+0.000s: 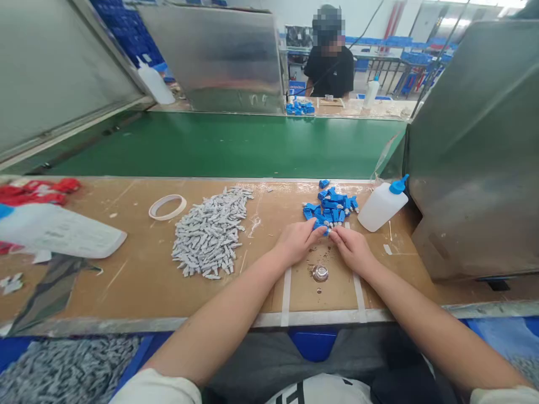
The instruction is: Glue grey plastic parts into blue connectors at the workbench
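Observation:
My left hand [297,241] is closed, pinching a small blue plastic part [322,229] between thumb and fingers. My right hand [352,247] meets it from the other side, its fingertips pressed together at the part's end, where a tiny pale bit shows; what they grip is too small to make out. Just beyond both hands lies a pile of blue plastic parts [332,205], some with pale tips. Below the hands, a small round metal dish [320,273] sits on the brown table between two strips of tape. Left of my left hand spreads a heap of small grey plastic pieces [213,233].
A white squeeze bottle [381,207] with a blue cap leans at the right, near a metal panel [475,151]. A tape roll [167,207] and another bottle [63,230] lie left. Behind runs a green conveyor belt [236,143]; a person [330,70] sits across it.

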`<state>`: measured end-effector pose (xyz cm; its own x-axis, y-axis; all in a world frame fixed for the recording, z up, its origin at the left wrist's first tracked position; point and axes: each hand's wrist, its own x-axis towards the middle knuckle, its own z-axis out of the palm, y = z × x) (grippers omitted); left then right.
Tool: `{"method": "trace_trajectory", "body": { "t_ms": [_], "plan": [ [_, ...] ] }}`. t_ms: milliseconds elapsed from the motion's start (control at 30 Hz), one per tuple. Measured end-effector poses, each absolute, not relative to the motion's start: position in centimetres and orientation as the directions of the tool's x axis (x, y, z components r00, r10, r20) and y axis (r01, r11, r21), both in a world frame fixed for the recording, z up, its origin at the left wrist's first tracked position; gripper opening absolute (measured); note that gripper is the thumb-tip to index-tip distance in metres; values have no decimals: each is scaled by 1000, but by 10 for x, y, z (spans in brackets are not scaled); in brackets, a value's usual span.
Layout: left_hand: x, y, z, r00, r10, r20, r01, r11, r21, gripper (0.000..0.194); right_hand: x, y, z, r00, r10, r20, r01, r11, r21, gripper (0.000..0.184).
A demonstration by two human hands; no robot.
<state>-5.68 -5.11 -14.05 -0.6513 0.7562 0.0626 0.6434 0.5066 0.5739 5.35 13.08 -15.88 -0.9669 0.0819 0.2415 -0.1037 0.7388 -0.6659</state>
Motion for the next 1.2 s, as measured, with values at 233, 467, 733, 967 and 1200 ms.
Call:
{"method": "trace_trajectory", "body": {
  "t_ms": [233,467,733,967,1200],
  "plan": [
    [-45,-44,-138,-698,716,-1,647,631,427,53,50,132,-165,-945,63,321,-233,560,-795,50],
    [-36,-38,-140,-751,661,-17,598,690,407,55,46,130,-173,-943,111,315,-227,480,-848,45],
    [-36,-37,-141,-756,654,-16,512,607,608,52,46,132,-171,-948,108,298,-219,459,-861,48],
    [-64,-52,-143,-807,584,87,296,272,916,25,29,135,-144,-960,152,234,-14,810,-586,43],
    [-107,-47,-166,-959,267,91,75,-68,995,24,-14,128,-76,-982,177,62,184,973,141,47]
  ]
}}
